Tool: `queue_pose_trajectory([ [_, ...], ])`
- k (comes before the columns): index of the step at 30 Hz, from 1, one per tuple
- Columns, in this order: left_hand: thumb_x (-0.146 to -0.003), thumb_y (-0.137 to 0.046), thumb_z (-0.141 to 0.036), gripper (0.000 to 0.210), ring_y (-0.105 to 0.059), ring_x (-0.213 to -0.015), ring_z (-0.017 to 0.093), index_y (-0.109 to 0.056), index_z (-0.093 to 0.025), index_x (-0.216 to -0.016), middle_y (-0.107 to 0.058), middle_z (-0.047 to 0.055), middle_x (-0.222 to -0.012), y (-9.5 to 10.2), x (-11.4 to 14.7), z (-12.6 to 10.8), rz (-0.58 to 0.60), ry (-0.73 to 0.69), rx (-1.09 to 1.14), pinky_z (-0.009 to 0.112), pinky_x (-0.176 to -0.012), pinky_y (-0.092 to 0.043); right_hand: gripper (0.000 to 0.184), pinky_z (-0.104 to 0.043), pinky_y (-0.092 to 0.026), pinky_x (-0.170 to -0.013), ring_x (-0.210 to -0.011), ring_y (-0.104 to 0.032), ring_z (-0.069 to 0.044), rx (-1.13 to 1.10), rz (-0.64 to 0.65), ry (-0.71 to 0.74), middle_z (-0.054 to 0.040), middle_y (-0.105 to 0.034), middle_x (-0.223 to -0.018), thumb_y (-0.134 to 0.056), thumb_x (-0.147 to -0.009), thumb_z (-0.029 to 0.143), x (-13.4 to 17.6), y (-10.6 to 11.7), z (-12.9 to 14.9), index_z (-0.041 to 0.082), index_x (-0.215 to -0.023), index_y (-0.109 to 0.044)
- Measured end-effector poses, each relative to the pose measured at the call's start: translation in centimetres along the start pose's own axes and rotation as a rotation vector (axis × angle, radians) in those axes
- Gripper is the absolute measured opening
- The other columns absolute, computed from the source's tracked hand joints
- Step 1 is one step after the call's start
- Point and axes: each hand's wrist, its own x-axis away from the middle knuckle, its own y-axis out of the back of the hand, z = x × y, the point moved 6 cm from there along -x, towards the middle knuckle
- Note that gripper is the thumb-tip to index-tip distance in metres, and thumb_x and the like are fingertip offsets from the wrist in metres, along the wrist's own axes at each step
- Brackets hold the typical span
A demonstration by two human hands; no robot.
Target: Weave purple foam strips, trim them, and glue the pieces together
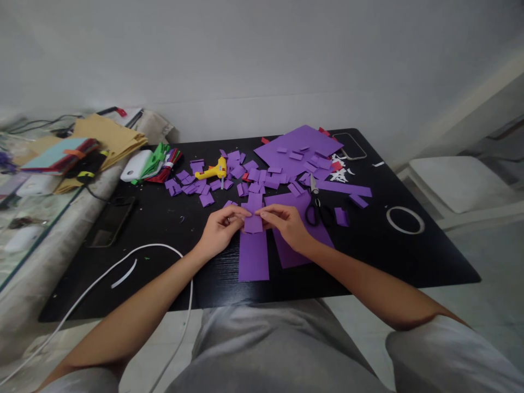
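Between my two hands is a small purple paper piece [253, 222], pinched at its left edge by my left hand [223, 226] and at its right edge by my right hand [286, 222]. Both hands have thumb and fingers closed on it. Below it a longer purple paper strip [254, 262] lies flat on the black table. A larger purple sheet [292, 248] rests partly under my right hand and forearm. Black-handled scissors [314, 199] lie just beyond that hand, with a folded purple piece [341, 216] to their right.
Many small folded purple pieces [207, 199] are scattered behind my hands around a yellow glue gun [213, 170]. A phone [112, 221] and a white cable [135, 250] lie at left. A tape ring [405, 220] is at right. Beyond the table's right edge stands a white stool [448, 183].
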Motion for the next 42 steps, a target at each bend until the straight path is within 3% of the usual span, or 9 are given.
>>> queue_pose_trajectory([
  [10,-0.085,-0.08,-0.037,0.032,-0.061,-0.068,0.012,-0.066,-0.02,-0.109,-0.067,-0.001,-0.078,-0.4,0.5,0.6,0.013,0.021,0.066,0.023,-0.064,-0.049,0.03,-0.035,-0.063,-0.073,-0.07,-0.072,-0.018,0.084,-0.064,0.098,-0.0008,-0.075,-0.076,-0.088,-0.071,0.044,0.1,0.0,0.5,0.021,-0.083,-0.073],
  [16,-0.081,-0.084,-0.036,0.03,-0.067,-0.07,0.011,-0.067,-0.017,-0.097,-0.07,0.0,-0.076,-0.4,0.4,1.4,-0.036,0.022,0.089,0.022,-0.067,-0.055,0.052,-0.033,-0.062,-0.076,-0.07,-0.073,-0.016,-0.092,-0.099,0.034,0.0059,-0.073,-0.075,-0.093,-0.064,0.032,0.0,0.1,-0.2,0.027,-0.091,-0.05],
  [21,-0.084,-0.082,-0.034,0.024,-0.073,-0.072,0.015,-0.074,-0.017,-0.1,-0.077,0.004,-0.082,-0.2,0.6,0.7,-0.024,-0.108,-0.035,0.026,-0.07,-0.061,0.059,-0.039,-0.059,-0.096,-0.094,-0.076,-0.021,-0.199,-0.023,-0.065,0.0002,-0.08,-0.097,-0.095,-0.06,0.026,0.1,-0.6,-0.7,0.025,-0.105,-0.058],
  [25,-0.088,-0.078,-0.029,0.017,-0.072,-0.07,0.014,-0.079,-0.019,-0.101,-0.08,0.004,-0.085,0.0,0.9,-0.5,-0.038,-0.246,-0.208,0.025,-0.069,-0.061,0.053,-0.038,-0.057,-0.096,-0.089,-0.074,-0.019,-0.189,-0.015,-0.092,0.0037,-0.077,-0.088,-0.096,-0.058,0.024,-0.2,-0.5,-1.2,0.024,-0.103,-0.068],
  [30,-0.093,-0.072,-0.021,0.014,-0.072,-0.078,0.015,-0.08,-0.02,-0.104,-0.08,0.005,-0.091,0.0,0.9,-1.8,-0.003,-0.383,-0.36,0.026,-0.074,-0.059,0.057,-0.035,-0.056,-0.095,-0.096,-0.071,-0.018,-0.142,-0.093,0.01,0.0021,-0.076,-0.1,-0.094,-0.062,0.025,-0.8,1.1,-0.4,0.028,-0.113,-0.069],
  [32,-0.094,-0.071,-0.02,0.013,-0.073,-0.083,0.015,-0.08,-0.02,-0.103,-0.08,0.006,-0.093,0.0,0.8,-2.2,0.02,-0.417,-0.374,0.027,-0.079,-0.059,0.046,-0.035,-0.056,-0.094,-0.098,-0.071,-0.019,0.008,-0.091,0.13,-0.0004,-0.077,-0.103,-0.092,-0.067,0.029,-0.8,1.5,0.7,0.028,-0.109,-0.072],
  [35,-0.095,-0.069,-0.02,0.013,-0.075,-0.085,0.016,-0.08,-0.019,-0.103,-0.08,0.007,-0.095,-0.2,0.8,-2.3,0.068,-0.431,-0.376,0.028,-0.08,-0.059,0.027,-0.037,-0.057,-0.091,-0.095,-0.073,-0.021,0.312,0.076,0.258,-0.0034,-0.079,-0.1,-0.088,-0.074,0.033,-0.4,0.5,1.9,0.024,-0.097,-0.078],
  [38,-0.094,-0.071,-0.022,0.011,-0.076,-0.085,0.017,-0.079,-0.019,-0.102,-0.081,0.006,-0.095,-0.1,0.8,-2.0,0.08,-0.394,-0.395,0.027,-0.08,-0.06,0.018,-0.037,-0.058,-0.087,-0.09,-0.076,-0.022,0.432,0.152,0.259,-0.0035,-0.082,-0.095,-0.082,-0.081,0.032,0.1,0.0,1.9,0.024,-0.096,-0.081],
  [42,-0.09,-0.077,-0.03,0.017,-0.077,-0.082,0.017,-0.078,-0.019,-0.103,-0.082,0.005,-0.094,0.5,0.7,-1.4,0.032,-0.344,-0.411,0.026,-0.078,-0.061,0.012,-0.035,-0.058,-0.085,-0.087,-0.077,-0.023,0.452,0.102,0.258,-0.0033,-0.083,-0.09,-0.083,-0.08,0.032,0.1,0.2,1.8,0.024,-0.089,-0.083],
])
